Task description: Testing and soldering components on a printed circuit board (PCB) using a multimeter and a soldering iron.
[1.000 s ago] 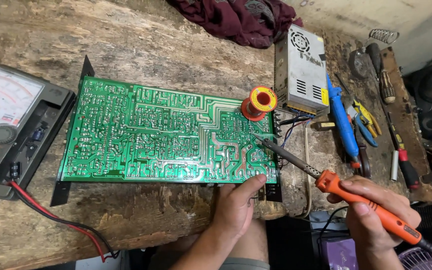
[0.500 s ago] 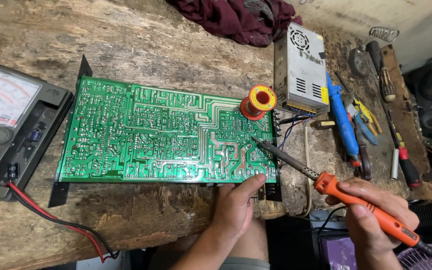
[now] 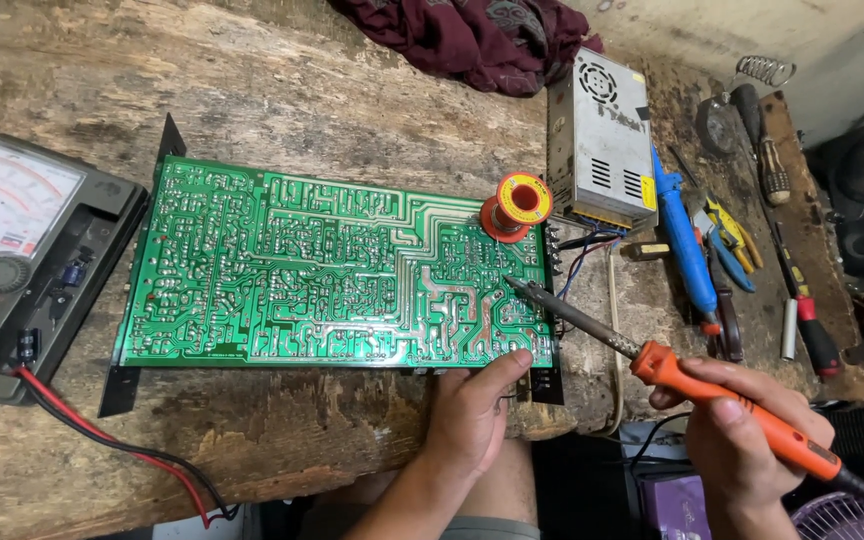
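**Hot tip on the green board**

We see a big green circuit board [image 3: 332, 270] lying flat on the wooden table [image 3: 302, 90]. Our right hand [image 3: 742, 440] grips the orange soldering iron [image 3: 672, 375], its tip touching the board at 4 o'clock. Our left hand [image 3: 472, 410] presses the board's near edge, fingers curled. A solder spool [image 3: 517, 205] stands at 2 o'clock.

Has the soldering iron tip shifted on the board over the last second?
Yes, slightly. The soldering iron tip has crept left and up over the green circuit board, ending closer below the solder spool.
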